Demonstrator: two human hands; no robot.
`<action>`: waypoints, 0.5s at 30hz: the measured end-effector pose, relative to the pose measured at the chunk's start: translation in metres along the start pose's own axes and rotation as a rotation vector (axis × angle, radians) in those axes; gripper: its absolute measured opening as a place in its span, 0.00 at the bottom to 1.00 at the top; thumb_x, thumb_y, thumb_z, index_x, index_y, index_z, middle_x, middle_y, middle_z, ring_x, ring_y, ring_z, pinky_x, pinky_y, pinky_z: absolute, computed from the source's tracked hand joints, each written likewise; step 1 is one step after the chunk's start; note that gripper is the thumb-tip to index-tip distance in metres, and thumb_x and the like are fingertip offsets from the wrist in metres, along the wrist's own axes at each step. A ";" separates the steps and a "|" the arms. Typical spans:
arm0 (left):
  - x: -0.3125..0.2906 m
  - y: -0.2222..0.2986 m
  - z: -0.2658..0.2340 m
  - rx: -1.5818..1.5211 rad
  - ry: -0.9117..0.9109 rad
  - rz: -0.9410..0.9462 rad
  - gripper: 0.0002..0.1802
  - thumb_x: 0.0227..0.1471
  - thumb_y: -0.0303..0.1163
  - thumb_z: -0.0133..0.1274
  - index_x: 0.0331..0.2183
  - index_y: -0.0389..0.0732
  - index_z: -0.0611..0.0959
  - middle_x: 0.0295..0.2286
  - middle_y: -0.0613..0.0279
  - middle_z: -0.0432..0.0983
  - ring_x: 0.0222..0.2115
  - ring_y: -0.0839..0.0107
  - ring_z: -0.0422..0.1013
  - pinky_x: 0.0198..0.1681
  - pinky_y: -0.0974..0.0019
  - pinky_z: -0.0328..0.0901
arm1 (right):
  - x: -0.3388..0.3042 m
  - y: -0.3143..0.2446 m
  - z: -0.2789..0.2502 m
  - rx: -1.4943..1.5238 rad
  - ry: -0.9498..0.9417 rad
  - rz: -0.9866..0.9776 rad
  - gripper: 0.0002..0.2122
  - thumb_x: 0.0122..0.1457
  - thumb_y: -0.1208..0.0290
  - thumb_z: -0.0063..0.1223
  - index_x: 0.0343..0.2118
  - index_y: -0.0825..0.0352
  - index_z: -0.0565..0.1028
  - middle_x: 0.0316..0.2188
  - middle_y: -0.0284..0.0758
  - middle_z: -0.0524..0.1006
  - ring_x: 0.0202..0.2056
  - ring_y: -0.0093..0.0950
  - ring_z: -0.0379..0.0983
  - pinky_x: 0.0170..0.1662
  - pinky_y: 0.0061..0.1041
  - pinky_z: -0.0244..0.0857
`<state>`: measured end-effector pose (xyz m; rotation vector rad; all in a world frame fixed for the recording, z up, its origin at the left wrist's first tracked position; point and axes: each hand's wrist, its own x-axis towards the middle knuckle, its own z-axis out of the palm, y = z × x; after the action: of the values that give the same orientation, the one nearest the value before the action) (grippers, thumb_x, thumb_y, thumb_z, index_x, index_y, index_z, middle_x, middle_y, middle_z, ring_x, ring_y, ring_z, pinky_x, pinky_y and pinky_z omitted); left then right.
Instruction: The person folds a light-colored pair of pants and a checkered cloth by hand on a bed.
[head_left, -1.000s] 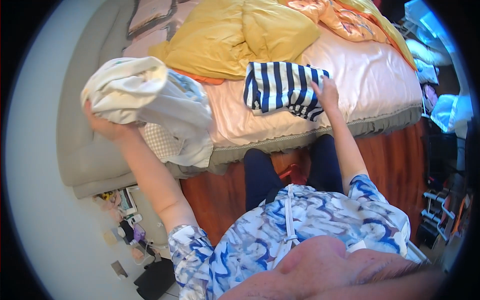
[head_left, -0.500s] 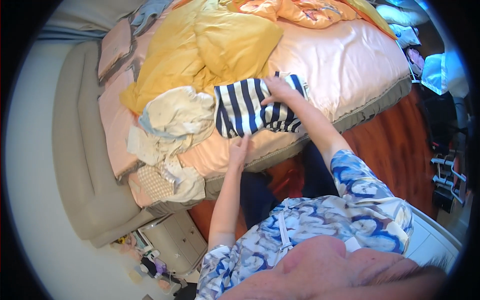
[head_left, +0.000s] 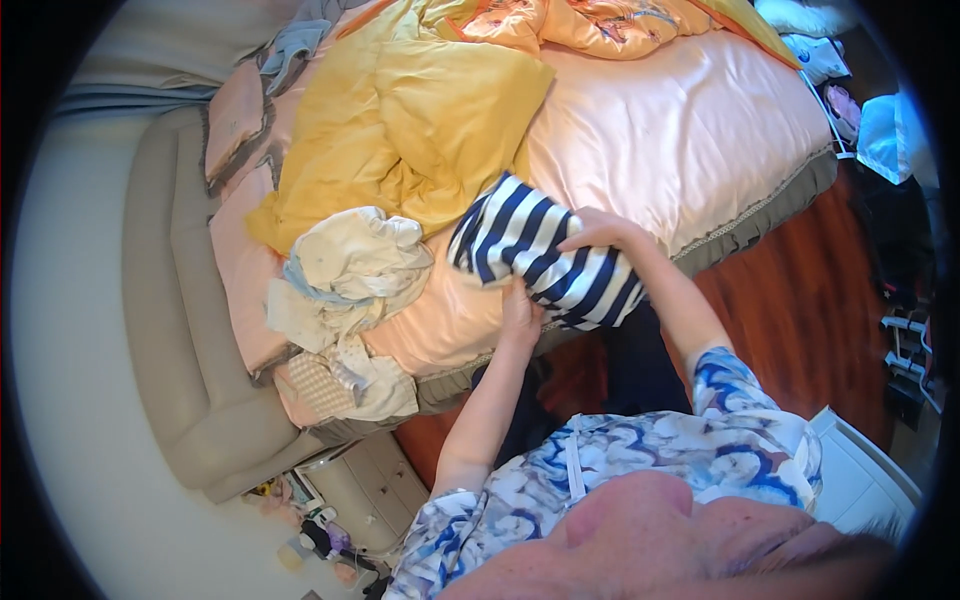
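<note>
A folded navy-and-white striped cloth (head_left: 545,245), perhaps a garment, is held at a slant over the near edge of the bed. My left hand (head_left: 520,315) grips its lower edge, the thumb on top and the other fingers hidden beneath. On the upper right side my right hand (head_left: 600,230) holds the cloth, its fingers curving over the stripes. Just left of the cloth lies a crumpled heap of cream clothes (head_left: 360,255), with a pale blue piece showing at its side.
The bed has a pink sheet (head_left: 680,130), a rumpled yellow quilt (head_left: 400,120) and an orange quilt (head_left: 600,25). A beige headboard (head_left: 175,300) stands left. Nearer are a grey nightstand (head_left: 365,490) and a checked cloth (head_left: 325,385). Wooden floor (head_left: 780,310) lies right.
The striped cloth has been lifted from the bed, turned clockwise and brought nearer to me. Both hands moved right and toward me with it.
</note>
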<state>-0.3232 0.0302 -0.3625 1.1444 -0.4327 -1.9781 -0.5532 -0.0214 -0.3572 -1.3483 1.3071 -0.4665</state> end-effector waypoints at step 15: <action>0.079 0.043 0.141 0.694 -0.178 0.427 0.37 0.54 0.49 0.52 0.57 0.39 0.60 0.55 0.48 0.59 0.55 0.57 0.59 0.55 0.55 0.55 | -0.096 -0.020 -0.202 -0.957 0.987 0.471 0.28 0.54 0.57 0.55 0.53 0.70 0.65 0.44 0.47 0.75 0.46 0.44 0.71 0.47 0.37 0.64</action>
<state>-0.4437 -0.0705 -0.3052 1.1454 -1.4128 -1.5816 -0.7477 -0.0304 -0.2447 -1.5028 2.8350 -0.1342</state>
